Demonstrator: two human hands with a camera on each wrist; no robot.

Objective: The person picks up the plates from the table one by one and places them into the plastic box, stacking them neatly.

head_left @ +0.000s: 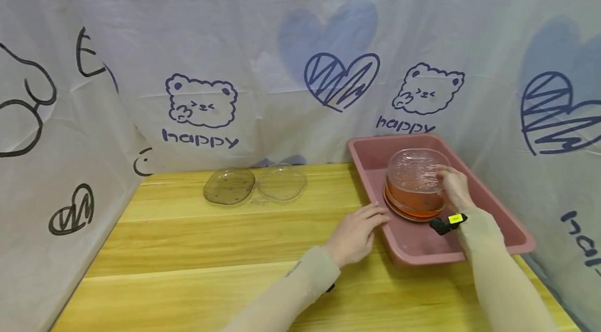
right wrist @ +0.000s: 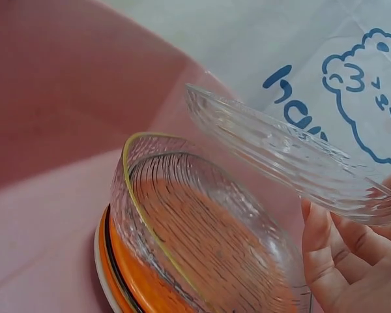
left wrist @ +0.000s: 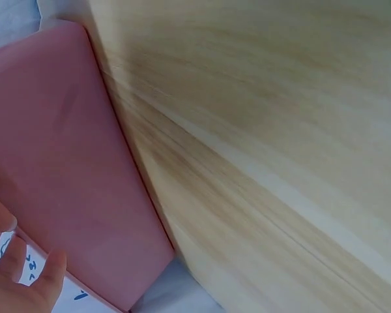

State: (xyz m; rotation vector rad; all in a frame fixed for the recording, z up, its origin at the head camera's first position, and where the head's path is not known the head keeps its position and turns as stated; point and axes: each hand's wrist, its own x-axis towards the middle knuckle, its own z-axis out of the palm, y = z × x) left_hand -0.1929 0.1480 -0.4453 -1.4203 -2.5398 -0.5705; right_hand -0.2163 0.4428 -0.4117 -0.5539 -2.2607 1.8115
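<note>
My right hand (head_left: 453, 186) pinches the edge of a clear ribbed plate (right wrist: 280, 153), holding it tilted above a stack. Under it, the right wrist view shows a clear ribbed bowl (right wrist: 133, 195) with a yellowish line along its rim. Below that are orange plates (right wrist: 120, 270), their edges showing dark and pale bands. The stack stands inside a pink basin (head_left: 504, 227). My left hand (head_left: 357, 233) rests its fingertips on the basin's left rim and holds nothing else; the left wrist view shows its fingers (left wrist: 51, 277) at that rim.
A smoky grey plate (head_left: 229, 186) and a clear plate (head_left: 283, 182) lie side by side at the back of the wooden table (head_left: 211, 248). Printed white cloth (head_left: 263, 60) hangs behind and along both sides, close to the basin's back and right.
</note>
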